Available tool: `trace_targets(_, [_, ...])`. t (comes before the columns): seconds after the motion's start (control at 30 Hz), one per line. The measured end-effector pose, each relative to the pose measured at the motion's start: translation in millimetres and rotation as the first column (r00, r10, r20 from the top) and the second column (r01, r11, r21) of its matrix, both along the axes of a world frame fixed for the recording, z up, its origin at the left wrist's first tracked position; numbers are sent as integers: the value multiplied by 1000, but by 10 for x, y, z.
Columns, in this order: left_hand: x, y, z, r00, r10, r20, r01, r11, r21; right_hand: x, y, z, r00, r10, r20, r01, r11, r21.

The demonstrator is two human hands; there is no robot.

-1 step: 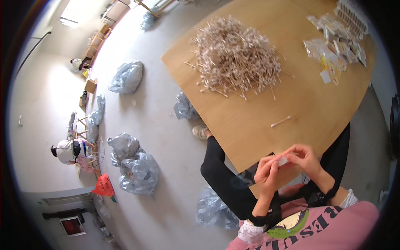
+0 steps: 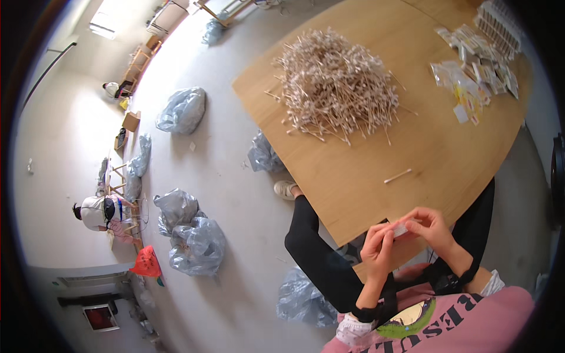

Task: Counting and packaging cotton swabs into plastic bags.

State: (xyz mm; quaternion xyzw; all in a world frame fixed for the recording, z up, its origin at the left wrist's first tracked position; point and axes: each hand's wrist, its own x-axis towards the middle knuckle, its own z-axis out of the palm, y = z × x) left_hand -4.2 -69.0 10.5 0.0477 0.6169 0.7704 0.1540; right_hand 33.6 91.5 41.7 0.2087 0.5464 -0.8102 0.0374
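- At the near side of a wooden table (image 2: 347, 188), a small whitish packet (image 2: 401, 230) is held in front of the body by both of a seated person's hands.
- By the left hand (image 2: 376, 248), the packet's left end is gripped, with the fingers curled and nearly closed; its right end is pinched by the bent thumb and fingers of the right hand (image 2: 431, 228). The packet's contents cannot be made out.
- Just beyond the hands, a single cotton swab (image 2: 398, 176) is seen lying alone on the bare wood.
- Farther back, the table is covered in part by a large, loose pile of cotton swabs (image 2: 338, 88), with stray sticks poking out at its edges.
- Toward the far right corner, flat clear and white packages (image 2: 479, 67) are scattered beside a white ridged stack (image 2: 499, 28).
- On the grey floor (image 2: 247, 247) to the left, bulging plastic bags (image 2: 197, 247) are spread about; by the wall, a co-worker in a white top (image 2: 94, 213) is seen near a red bag (image 2: 146, 263).
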Motion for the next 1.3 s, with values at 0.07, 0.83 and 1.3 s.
trace_targets(0.07, [-48,-19,-14,1000,-20,-17,20,1000,20,7,-43,-44,1000,-4,14,4,1000,4])
trace_targets(0.83, [-103,41,221,917,-51,-397,-56,966,-252,41,-91,70,931,-1,-364,190,855,483])
trace_targets(1.3, [-49,65,107,946,-70,-316,4,979,-203,161,-77,-13,932,-91,-350,222,908,355])
